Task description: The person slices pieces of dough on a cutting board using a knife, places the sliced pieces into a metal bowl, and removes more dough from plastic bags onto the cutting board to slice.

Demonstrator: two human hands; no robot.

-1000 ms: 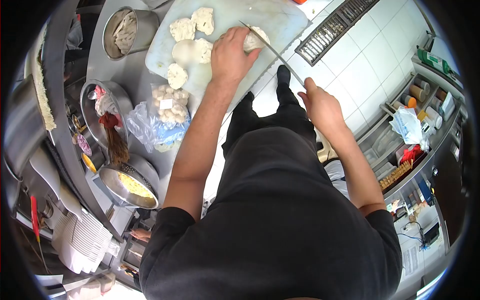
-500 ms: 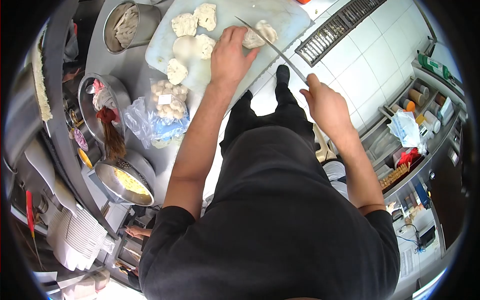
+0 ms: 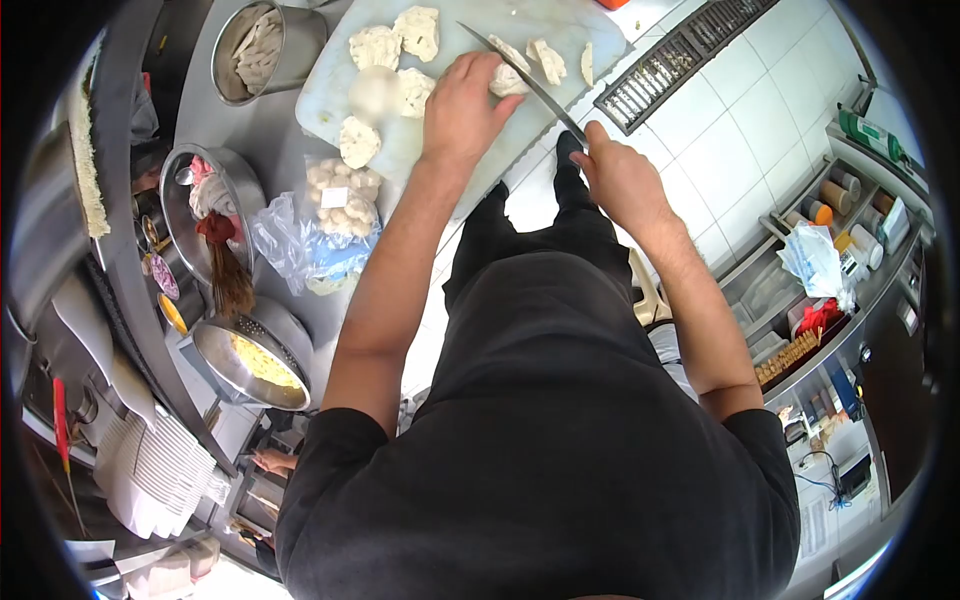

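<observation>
On the white cutting board (image 3: 328,95), my left hand (image 3: 463,115) is closed around the near side of a pale dough-like lump (image 3: 507,82). My right hand (image 3: 625,182) grips the handle of a long knife (image 3: 540,92). Its blade crosses the lump at a slant, just right of my left fingers. Two cut pieces lie to the right of the blade: a broken chunk (image 3: 546,61) and a thin slice (image 3: 587,62). Left of my left hand rest several more pale lumps (image 3: 375,47). A blurred round spot hides part of that group.
A steel pot (image 3: 232,90) with pale strips stands left of the board. Beside it are a steel bowl (image 3: 240,185), a bag of mushrooms (image 3: 342,190) and a colander (image 3: 290,340) with yellow food. Another person's hand (image 3: 270,460) shows at lower left. A floor drain (image 3: 650,90) lies to the right.
The knife and my right hand have moved left along the lump. A chunk and a thin slice now lie apart on the right. My left hand stays nearly in place.
</observation>
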